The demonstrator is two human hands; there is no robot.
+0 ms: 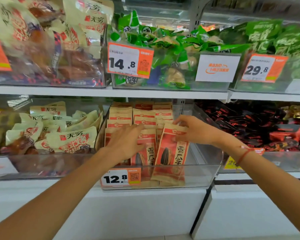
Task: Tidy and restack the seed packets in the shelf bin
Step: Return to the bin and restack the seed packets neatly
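Note:
A clear plastic shelf bin (203, 172) on the lower shelf holds several tan and red sunflower seed packets (121, 115), standing in rows. My left hand (126, 141) lies with straight fingers against the front packet (146, 149) of the middle row. My right hand (192, 129) pinches the top of the front right packet (173, 153), which stands upright and leans slightly. The right part of the bin holds no packets.
A 12.8 price tag (120, 177) hangs on the bin front. Bins of cream snack packs (59, 135) sit to the left and dark red packs (258, 125) to the right. The upper shelf holds green packs (171, 49) with tags 14.8 and 29.8.

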